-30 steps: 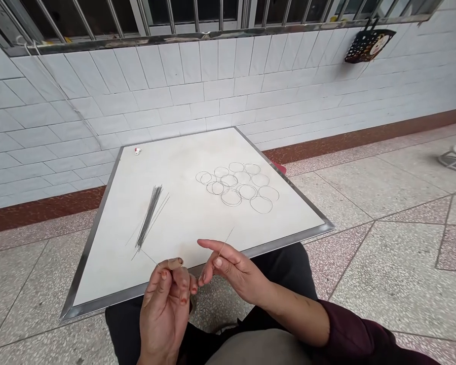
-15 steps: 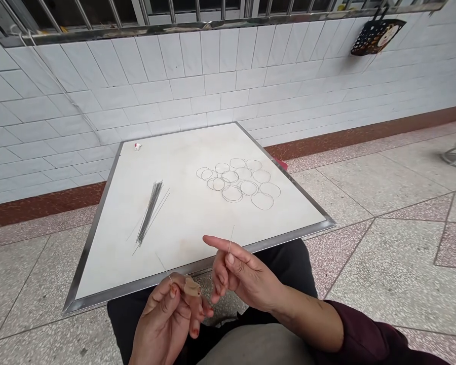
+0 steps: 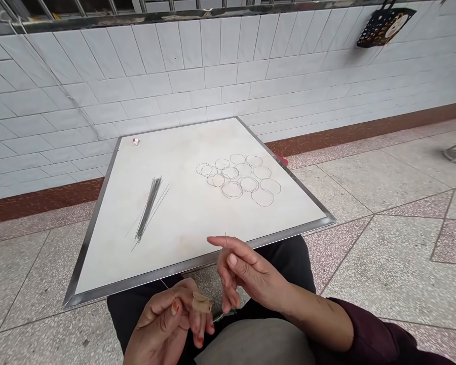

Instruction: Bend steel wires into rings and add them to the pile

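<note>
A skinny, pale-looking wire (image 3: 164, 284) is poking out fairly straight above the left hand (image 3: 165, 322), whose thumb and fingers are pinching it tight. The right hand (image 3: 253, 276) is pinching a dark wire tip (image 3: 225, 238) too, jutting past the index finger; from where I'm standing I can't tell if they're one piece. Beyond the left, dark straight wires (image 3: 148, 210) are lying bunched; beyond the right, wire rings (image 3: 240, 183) are overlapping.

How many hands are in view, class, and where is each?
2: the left hand, below the table's near edge; the right hand, its index finger overlapping that edge. No others show.
</note>
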A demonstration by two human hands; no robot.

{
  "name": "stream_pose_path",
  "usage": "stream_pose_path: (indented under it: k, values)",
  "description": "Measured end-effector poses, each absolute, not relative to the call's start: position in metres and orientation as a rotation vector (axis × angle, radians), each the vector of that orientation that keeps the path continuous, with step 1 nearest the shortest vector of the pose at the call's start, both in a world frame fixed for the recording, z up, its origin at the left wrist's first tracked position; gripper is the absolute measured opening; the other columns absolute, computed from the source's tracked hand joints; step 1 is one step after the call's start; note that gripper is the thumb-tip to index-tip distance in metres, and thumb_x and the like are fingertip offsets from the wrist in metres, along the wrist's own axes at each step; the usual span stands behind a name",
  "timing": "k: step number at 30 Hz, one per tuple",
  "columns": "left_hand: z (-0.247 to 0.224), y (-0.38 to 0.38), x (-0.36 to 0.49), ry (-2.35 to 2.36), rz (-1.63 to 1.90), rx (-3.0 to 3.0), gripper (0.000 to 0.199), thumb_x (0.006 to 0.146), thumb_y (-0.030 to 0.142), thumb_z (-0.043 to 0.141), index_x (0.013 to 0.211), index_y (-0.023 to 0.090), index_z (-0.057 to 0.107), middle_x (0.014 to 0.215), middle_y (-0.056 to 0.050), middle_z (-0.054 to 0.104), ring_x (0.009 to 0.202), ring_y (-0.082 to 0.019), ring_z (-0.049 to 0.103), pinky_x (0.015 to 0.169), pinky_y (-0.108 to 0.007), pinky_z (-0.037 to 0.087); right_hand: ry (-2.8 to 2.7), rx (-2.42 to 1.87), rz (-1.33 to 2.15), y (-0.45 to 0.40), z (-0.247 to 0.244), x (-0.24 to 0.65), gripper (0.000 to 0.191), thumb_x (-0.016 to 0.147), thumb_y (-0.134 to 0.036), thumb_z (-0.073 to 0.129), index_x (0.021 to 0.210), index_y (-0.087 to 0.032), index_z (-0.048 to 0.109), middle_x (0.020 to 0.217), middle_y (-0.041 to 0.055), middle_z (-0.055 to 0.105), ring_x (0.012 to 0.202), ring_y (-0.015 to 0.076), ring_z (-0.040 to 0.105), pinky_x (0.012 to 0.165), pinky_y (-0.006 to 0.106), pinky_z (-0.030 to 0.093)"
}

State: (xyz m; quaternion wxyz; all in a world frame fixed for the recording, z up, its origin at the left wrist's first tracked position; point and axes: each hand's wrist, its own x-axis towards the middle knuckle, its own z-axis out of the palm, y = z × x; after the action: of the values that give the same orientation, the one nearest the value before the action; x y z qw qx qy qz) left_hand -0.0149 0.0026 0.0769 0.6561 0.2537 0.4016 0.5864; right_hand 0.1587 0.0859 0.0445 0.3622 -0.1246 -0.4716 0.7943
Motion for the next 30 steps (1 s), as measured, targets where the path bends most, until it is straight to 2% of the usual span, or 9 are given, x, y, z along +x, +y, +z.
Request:
stream_pose_path:
  k: [2,7,11,13,16,19,24,27,30]
  values:
    - [0.073,0.001,-0.017,0.855,1.279,0.577,0.028,0.080,0.042,0.072,0.066,0.018,0.073,0.049,-0.002,0.054,0.042,-0.015,0.051,0.057,-0.039,0.049,-1.338,-0.344,2.034,0.085,0.047,0.161,0.040,0.102,-0.040,0.044,0.141,-0.032,0.047,0.075,-0.0048,0.053,0.052,0.0065,0.058,0.060,0.025,0.057]
    - [0.066,-0.003,-0.024,0.676,1.108,0.677,0.024,0.092,0.034,0.060,0.084,0.017,0.075,0.048,0.000,0.062,0.042,-0.014,0.057,0.062,-0.034,0.051,-1.735,-0.278,1.887,0.084,0.049,0.168,0.046,0.105,-0.034,0.038,0.150,-0.028,0.034,0.068,-0.0061,0.051,0.058,0.0078,0.061,0.069,0.029,0.058]
    - [0.075,-0.002,-0.028,0.742,1.045,0.657,0.017,0.090,0.029,0.063,0.092,0.019,0.076,0.063,-0.003,0.072,0.054,-0.016,0.066,0.056,-0.027,0.050,-1.870,-0.297,1.824,0.084,0.052,0.171,0.049,0.106,-0.033,0.035,0.153,-0.028,0.026,0.067,-0.0064,0.051,0.062,0.0089,0.061,0.075,0.031,0.058]
    - [0.080,-0.002,-0.029,0.784,1.043,0.654,0.015,0.090,0.026,0.064,0.097,0.021,0.076,0.070,-0.004,0.074,0.060,-0.018,0.068,0.054,-0.026,0.050,-1.878,-0.323,1.806,0.083,0.053,0.171,0.047,0.106,-0.032,0.033,0.153,-0.028,0.027,0.071,-0.0055,0.052,0.061,0.0081,0.060,0.073,0.029,0.058]
    - [0.085,-0.003,-0.030,0.848,1.072,0.644,0.019,0.093,0.030,0.059,0.103,0.022,0.074,0.063,-0.002,0.071,0.055,-0.016,0.065,0.056,-0.028,0.050,-1.924,-0.368,1.745,0.082,0.055,0.170,0.046,0.106,-0.032,0.032,0.151,-0.030,0.029,0.087,-0.0010,0.055,0.060,0.0061,0.061,0.064,0.024,0.056]
    - [0.089,-0.004,-0.030,0.897,1.043,0.646,0.028,0.096,0.038,0.051,0.099,0.021,0.073,0.054,-0.001,0.067,0.048,-0.015,0.061,0.060,-0.030,0.049,-2.043,-0.379,1.593,0.083,0.058,0.169,0.045,0.106,-0.029,0.031,0.151,-0.029,0.031,0.092,0.0005,0.057,0.059,0.0051,0.061,0.070,0.024,0.055]
    - [0.090,-0.002,-0.034,0.940,0.909,0.685,0.033,0.093,0.034,0.055,0.074,0.016,0.074,0.062,-0.007,0.070,0.063,-0.020,0.065,0.070,-0.033,0.048,-2.233,-0.412,1.396,0.086,0.062,0.172,0.048,0.102,-0.016,0.036,0.149,-0.021,0.037,0.084,0.0016,0.058,0.069,0.0099,0.059,0.073,0.025,0.054]
    - [0.087,-0.001,-0.036,0.975,0.866,0.640,0.033,0.093,0.034,0.054,0.078,0.015,0.076,0.064,-0.008,0.071,0.060,-0.020,0.065,0.069,-0.034,0.049,-2.316,-0.383,1.305,0.086,0.063,0.173,0.051,0.096,-0.009,0.040,0.147,-0.016,0.040,0.078,0.0027,0.058,0.083,0.0149,0.056,0.073,0.023,0.053]
    - [0.085,0.000,-0.036,0.980,0.848,0.609,0.037,0.094,0.037,0.052,0.077,0.015,0.076,0.062,-0.009,0.072,0.058,-0.021,0.066,0.068,-0.035,0.050,-2.410,-0.385,1.215,0.085,0.063,0.172,0.051,0.094,-0.008,0.043,0.145,-0.015,0.043,0.088,0.0051,0.060,0.084,0.0140,0.055,0.075,0.023,0.053]
